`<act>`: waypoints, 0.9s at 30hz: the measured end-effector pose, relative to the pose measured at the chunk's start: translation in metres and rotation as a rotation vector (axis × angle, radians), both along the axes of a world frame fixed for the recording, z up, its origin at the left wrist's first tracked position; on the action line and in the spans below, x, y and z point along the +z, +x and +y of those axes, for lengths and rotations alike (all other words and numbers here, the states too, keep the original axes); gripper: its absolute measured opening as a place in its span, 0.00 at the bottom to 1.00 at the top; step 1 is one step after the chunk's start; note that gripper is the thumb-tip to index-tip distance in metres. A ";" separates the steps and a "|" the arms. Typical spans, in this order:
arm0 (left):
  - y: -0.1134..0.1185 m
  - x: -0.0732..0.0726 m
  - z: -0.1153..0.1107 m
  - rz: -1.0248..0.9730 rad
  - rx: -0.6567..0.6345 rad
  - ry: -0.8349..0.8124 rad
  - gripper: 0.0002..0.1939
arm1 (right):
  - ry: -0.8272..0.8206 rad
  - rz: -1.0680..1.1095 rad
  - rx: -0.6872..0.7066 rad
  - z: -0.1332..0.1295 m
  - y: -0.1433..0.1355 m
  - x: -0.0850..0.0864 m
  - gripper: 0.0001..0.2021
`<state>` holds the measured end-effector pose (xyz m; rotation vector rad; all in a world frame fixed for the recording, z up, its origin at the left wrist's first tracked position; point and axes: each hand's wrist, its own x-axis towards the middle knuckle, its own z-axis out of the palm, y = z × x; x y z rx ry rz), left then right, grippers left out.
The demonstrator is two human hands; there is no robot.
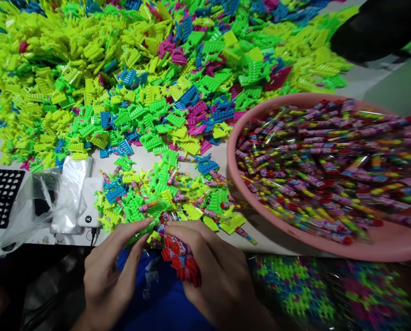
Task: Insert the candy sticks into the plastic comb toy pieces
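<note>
My left hand [112,271] pinches a small green plastic piece [140,233] between thumb and fingertips. Close beside it, my right hand [222,266] is wrapped round a bunch of thin printed tubes with red ends [182,261]. The fingertips of both hands nearly meet, and the far ends of the tubes are partly hidden there. Just beyond the hands lies a smaller heap of ribbed green, yellow and blue plastic pieces [164,179] mixed with colourful sticks.
A large heap of ribbed plastic pieces [122,82] covers the table's far side. At right stands a pink basin [231,151] full of wrapped tubes [315,161]. A white power bank [90,202] with a cable, clear plastic bags [72,193] and a black perforated tray [1,197] lie left. Bagged pieces [295,285] sit below the table edge.
</note>
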<state>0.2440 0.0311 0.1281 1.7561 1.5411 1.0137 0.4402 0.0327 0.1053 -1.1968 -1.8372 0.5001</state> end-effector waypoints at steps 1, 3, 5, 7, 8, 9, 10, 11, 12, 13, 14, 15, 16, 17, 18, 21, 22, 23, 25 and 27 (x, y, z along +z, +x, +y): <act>-0.002 0.000 0.001 -0.019 -0.001 -0.020 0.19 | 0.007 -0.002 0.005 0.002 0.001 -0.001 0.27; -0.004 -0.001 0.003 -0.061 -0.003 -0.035 0.17 | 0.020 0.001 0.019 0.006 0.005 -0.002 0.28; -0.006 -0.001 0.006 -0.096 -0.009 -0.038 0.16 | 0.027 0.013 0.047 0.010 0.007 -0.003 0.28; -0.007 -0.001 0.008 -0.109 -0.006 -0.053 0.14 | 0.040 0.028 0.067 0.011 0.008 -0.004 0.27; -0.007 -0.002 0.008 -0.100 0.003 -0.060 0.14 | 0.044 0.031 0.067 0.011 0.008 -0.004 0.28; -0.006 -0.002 0.007 -0.080 0.012 -0.060 0.13 | 0.044 0.031 0.063 0.010 0.007 -0.005 0.28; -0.005 -0.003 0.004 -0.055 0.017 -0.047 0.14 | 0.041 0.034 0.051 0.008 0.005 -0.005 0.28; -0.003 -0.003 0.002 -0.032 0.024 -0.021 0.15 | 0.036 0.041 0.036 0.006 0.004 -0.005 0.29; -0.001 -0.004 -0.001 -0.016 0.037 0.009 0.17 | 0.026 0.050 0.021 0.004 0.002 -0.005 0.29; 0.002 -0.004 -0.005 -0.013 0.056 0.040 0.19 | 0.025 0.064 0.007 0.003 0.000 -0.005 0.30; 0.005 -0.004 -0.008 -0.023 0.080 0.065 0.20 | 0.030 0.076 -0.006 0.002 -0.001 -0.006 0.30; 0.009 -0.005 -0.010 -0.040 0.107 0.080 0.19 | 0.045 0.081 -0.011 0.001 -0.002 -0.007 0.30; 0.012 -0.005 -0.012 -0.058 0.133 0.086 0.18 | 0.073 0.079 -0.011 0.001 -0.003 -0.007 0.30; 0.015 -0.005 -0.013 -0.074 0.148 0.086 0.18 | 0.102 0.072 -0.007 0.001 -0.003 -0.008 0.29; 0.018 -0.006 -0.014 -0.087 0.152 0.089 0.17 | 0.131 0.065 -0.006 0.001 -0.003 -0.009 0.28; 0.020 -0.008 -0.013 -0.118 0.154 0.130 0.18 | 0.178 0.043 -0.007 0.000 -0.004 -0.011 0.25; 0.018 -0.009 -0.012 -0.131 0.145 0.149 0.18 | 0.188 0.044 -0.017 0.000 -0.005 -0.012 0.24; 0.015 -0.009 -0.011 -0.143 0.117 0.159 0.19 | 0.200 0.049 -0.028 -0.001 -0.006 -0.013 0.23; 0.006 -0.010 -0.009 -0.167 0.024 0.161 0.19 | 0.237 0.067 -0.045 -0.001 -0.007 -0.016 0.20; -0.004 -0.009 -0.008 -0.173 -0.072 0.154 0.19 | 0.270 0.077 -0.037 -0.001 -0.007 -0.018 0.17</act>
